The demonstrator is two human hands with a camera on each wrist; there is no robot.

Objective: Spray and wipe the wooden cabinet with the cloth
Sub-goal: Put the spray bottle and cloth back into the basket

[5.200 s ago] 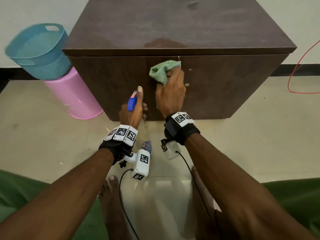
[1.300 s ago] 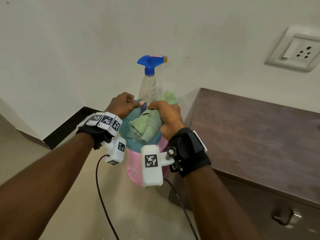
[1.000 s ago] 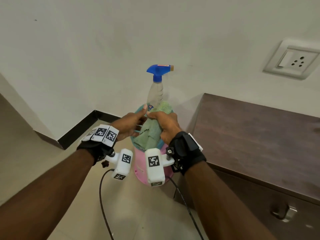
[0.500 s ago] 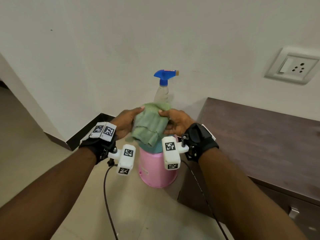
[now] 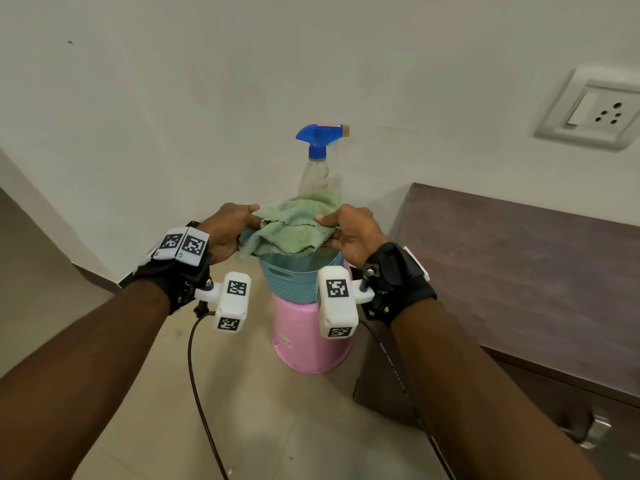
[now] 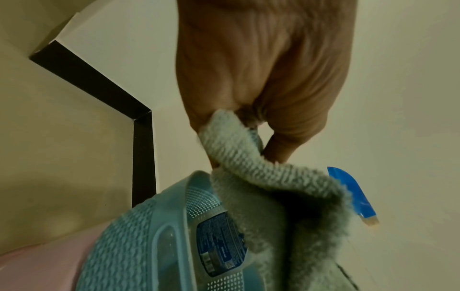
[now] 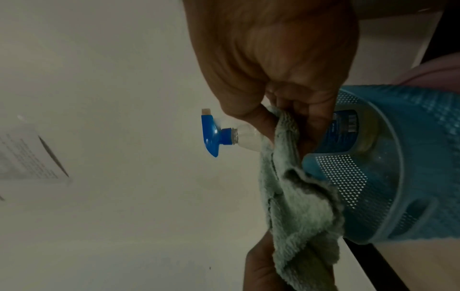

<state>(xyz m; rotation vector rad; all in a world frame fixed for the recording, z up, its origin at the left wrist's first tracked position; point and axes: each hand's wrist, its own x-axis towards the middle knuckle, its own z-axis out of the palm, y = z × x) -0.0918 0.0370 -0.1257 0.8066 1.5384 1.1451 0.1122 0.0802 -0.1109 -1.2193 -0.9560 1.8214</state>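
Pinching the green cloth (image 5: 294, 228) at opposite edges, our left hand (image 5: 227, 233) and right hand (image 5: 353, 233) hold it draped over the perforated teal basket (image 5: 294, 282) on the pink tub (image 5: 308, 341). It's soft, limp terry, light enough for fingertip corner grips. Behind stands the smooth clear spray bottle (image 5: 317, 168), with the dark wooden cabinet (image 5: 519, 271) to our right.

The crumpled green terry cloth (image 5: 294, 226) no longer presses against the dark wooden cabinet (image 5: 519, 271) front; it now lies spread over the rim of the teal perforated plastic basket (image 5: 294, 282). The clear spray bottle with blue trigger head (image 5: 320, 150) has left the left hand (image 5: 227, 233) and stands inside that basket. Both the left hand and the right hand (image 5: 353, 233) now pinch opposite cloth edges, wider apart than half a second ago.
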